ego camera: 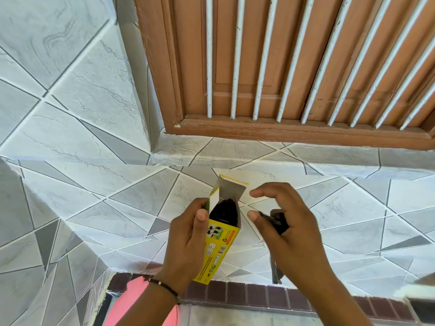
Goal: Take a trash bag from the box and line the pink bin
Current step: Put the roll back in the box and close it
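My left hand [188,241] grips a yellow trash bag box [217,243], held upright with its top flaps open. A black roll of bags [224,211] fills the opening. My right hand [287,234] is just right of the box, thumb and forefinger apart, while its lower fingers pinch a folded black trash bag [279,222] that hangs down below the palm. A curved pink edge of the pink bin [134,300] shows at the bottom left, under my left forearm; most of it is hidden.
A tiled ledge [117,208] with grey and white geometric tiles runs in front of me. Above it stands a brown wooden window frame [282,135] with white bars. A strip of dark red tiles [259,295] lines the ledge's front edge.
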Demonstrator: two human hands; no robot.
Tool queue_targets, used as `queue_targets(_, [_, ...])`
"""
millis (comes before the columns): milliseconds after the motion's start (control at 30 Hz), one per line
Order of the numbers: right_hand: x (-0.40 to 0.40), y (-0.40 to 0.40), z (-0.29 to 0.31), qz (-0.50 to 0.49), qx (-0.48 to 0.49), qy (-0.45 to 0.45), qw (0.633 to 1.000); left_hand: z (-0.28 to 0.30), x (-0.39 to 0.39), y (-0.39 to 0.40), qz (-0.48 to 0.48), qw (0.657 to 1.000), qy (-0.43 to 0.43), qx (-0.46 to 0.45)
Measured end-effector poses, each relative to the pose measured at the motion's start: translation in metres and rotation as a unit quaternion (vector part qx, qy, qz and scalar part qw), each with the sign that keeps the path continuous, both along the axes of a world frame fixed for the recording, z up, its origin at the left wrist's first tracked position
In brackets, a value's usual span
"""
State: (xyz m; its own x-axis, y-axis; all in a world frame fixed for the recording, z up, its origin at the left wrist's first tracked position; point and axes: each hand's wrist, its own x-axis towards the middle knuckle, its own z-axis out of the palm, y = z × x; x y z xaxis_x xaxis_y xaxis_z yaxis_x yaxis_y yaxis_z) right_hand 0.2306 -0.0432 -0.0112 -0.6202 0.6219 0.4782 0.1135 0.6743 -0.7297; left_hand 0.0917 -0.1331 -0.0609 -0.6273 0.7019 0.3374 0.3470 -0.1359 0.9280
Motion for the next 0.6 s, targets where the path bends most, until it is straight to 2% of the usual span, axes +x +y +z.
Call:
queue_targets(200, [-0.007, -0.006, -0.012, 0.065, -0.014, -0.058, 0.996, 0.008, 0.003, 0.002, -0.012, 0.997, -0.078, -0.006])
queue_targets(300, [-0.007, -0.004, -0.008, 0.074, -0.014, -0.052, 0.996, 0.008, 0.000, 0.001, -0.011, 0.997, -0.072, -0.024])
queue_targets(367, [-0.005, 0.000, -0.003, 0.086, -0.013, -0.080, 0.993, 0.009, -0.002, 0.001, -0.020, 0.997, -0.058, -0.037])
queue_targets(467, [-0.006, 0.007, -0.002, 0.098, 0.043, -0.136, 0.985, 0.011, -0.002, 0.001, -0.039, 0.997, -0.034, -0.057])
queue_targets(600, [-0.007, 0.009, -0.011, 0.072, 0.068, -0.142, 0.985, 0.014, -0.002, 0.003, -0.031, 0.998, -0.034, -0.046])
